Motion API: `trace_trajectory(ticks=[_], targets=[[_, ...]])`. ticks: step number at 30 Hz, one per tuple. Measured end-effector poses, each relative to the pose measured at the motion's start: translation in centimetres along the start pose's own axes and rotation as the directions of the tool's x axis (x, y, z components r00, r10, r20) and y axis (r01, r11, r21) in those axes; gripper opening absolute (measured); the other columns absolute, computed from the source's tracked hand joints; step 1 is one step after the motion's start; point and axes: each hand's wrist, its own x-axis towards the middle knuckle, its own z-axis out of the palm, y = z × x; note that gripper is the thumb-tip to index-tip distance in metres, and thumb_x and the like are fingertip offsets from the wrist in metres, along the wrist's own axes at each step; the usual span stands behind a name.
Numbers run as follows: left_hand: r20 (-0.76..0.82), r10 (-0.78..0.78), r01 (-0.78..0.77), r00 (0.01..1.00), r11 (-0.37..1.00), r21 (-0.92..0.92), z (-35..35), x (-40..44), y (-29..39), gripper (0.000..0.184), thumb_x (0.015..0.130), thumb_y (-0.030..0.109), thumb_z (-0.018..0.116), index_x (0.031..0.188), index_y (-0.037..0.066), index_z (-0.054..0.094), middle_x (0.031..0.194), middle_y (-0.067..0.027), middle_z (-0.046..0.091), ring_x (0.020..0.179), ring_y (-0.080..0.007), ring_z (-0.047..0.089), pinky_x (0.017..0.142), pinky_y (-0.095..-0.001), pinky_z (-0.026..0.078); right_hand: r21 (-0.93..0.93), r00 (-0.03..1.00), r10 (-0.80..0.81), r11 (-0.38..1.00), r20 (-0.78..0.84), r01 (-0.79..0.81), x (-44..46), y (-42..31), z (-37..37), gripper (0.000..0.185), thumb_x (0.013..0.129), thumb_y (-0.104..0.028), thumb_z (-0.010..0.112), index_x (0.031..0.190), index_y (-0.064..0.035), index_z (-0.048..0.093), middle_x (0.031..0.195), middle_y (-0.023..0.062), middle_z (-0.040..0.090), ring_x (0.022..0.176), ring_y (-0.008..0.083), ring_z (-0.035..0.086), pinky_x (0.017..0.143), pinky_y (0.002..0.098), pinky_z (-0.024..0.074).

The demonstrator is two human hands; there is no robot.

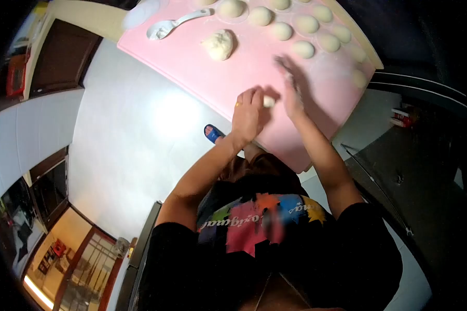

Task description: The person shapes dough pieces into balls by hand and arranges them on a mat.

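Observation:
My left hand [248,113], with a ring on one finger, is low over the pink mat [192,62], its fingers curled round a small piece of dough [269,101] that shows at its right side. To the right, my right hand [291,85] is held on edge with its fingers stretched out, blurred by motion and apart from the dough. A larger lump of dough [218,45] lies further up the mat. Beyond both hands, several round dough balls [303,50] sit in loose rows at the upper right.
A white spoon [163,29] lies at the mat's upper left, near a pale translucent item [141,13]. The table's near edge runs just in front of my body. A foot in a blue slipper [211,133] stands on the pale floor [135,129]. Dark cabinets [65,54] line the left.

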Motion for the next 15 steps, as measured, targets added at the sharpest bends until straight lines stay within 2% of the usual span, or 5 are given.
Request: trace_trajectory(ticks=[3, 7, 9, 12, 15], targets=[[0.025, 0.098, -0.098, 0.995, 0.995, 0.02, 0.7, -2.1, -0.2, 0.061, 0.078, 0.017, 0.077, 0.133, 0.006, 0.051, 0.131, -0.023, 0.05, 0.119, -0.0455, 0.049, 0.104, -0.0491, 0.04, -0.507, 0.939, -0.202, 0.861, -0.279, 0.034, -1.6, 8.2, -7.7, 0.053, 0.108, -0.031, 0.039, 0.147, 0.004, 0.042, 0.156, 0.022, 0.038, 0.146, 0.0339, 0.034, 0.121, 0.0428, 0.0243], [-0.105, -0.051, 0.043, 0.993, 0.996, -0.079, 0.6, -2.3, -0.5, 0.052, 0.072, -0.005, 0.071, 0.121, 0.002, 0.056, 0.125, -0.0216, 0.053, 0.118, -0.0427, 0.048, 0.101, -0.0488, 0.043, -0.677, 0.966, -0.118, 0.732, -0.228, -0.071, 0.7, 10.1, -13.2, 0.05, 0.106, -0.026, 0.041, 0.148, 0.0015, 0.041, 0.158, 0.0228, 0.033, 0.149, 0.0377, 0.027, 0.123, 0.0456, 0.02], [-0.131, -0.108, 0.079, 0.985, 0.976, -0.205, -0.5, -2.4, -0.8, 0.05, 0.074, -0.006, 0.07, 0.12, 0.002, 0.055, 0.124, -0.0213, 0.054, 0.117, -0.0431, 0.048, 0.101, -0.0483, 0.043, -0.934, 0.999, -0.024, 0.358, -0.033, -0.022, 1.1, 10.8, -12.8, 0.051, 0.106, -0.026, 0.041, 0.151, -0.0031, 0.038, 0.161, 0.0183, 0.03, 0.151, 0.0356, 0.024, 0.123, 0.0466, 0.0197], [-0.121, -0.319, 0.239, 0.94, 0.868, -0.436, -0.6, -3.5, -1.6, 0.041, 0.085, 0.0, 0.071, 0.121, 0.001, 0.052, 0.122, -0.0173, 0.056, 0.112, -0.0303, 0.057, 0.095, -0.0396, 0.05, -0.767, 0.894, 0.065, 0.543, 0.444, 0.341, -1.4, 6.7, -11.3, 0.053, 0.106, -0.029, 0.04, 0.154, -0.0076, 0.035, 0.162, 0.0146, 0.029, 0.151, 0.0342, 0.023, 0.122, 0.0496, 0.0194], [-0.075, -0.46, 0.27, 0.885, 0.636, -0.723, -1.9, -4.6, -2.6, 0.04, 0.091, 0.008, 0.072, 0.123, 0.0, 0.049, 0.121, -0.0148, 0.06, 0.106, -0.0189, 0.063, 0.087, -0.0295, 0.056, -0.692, 0.962, -0.08, 0.68, 0.259, 0.243, -1.4, 7.6, -10.9, 0.055, 0.105, -0.031, 0.041, 0.154, -0.0059, 0.034, 0.162, 0.0153, 0.029, 0.151, 0.0334, 0.023, 0.122, 0.0519, 0.0183]])
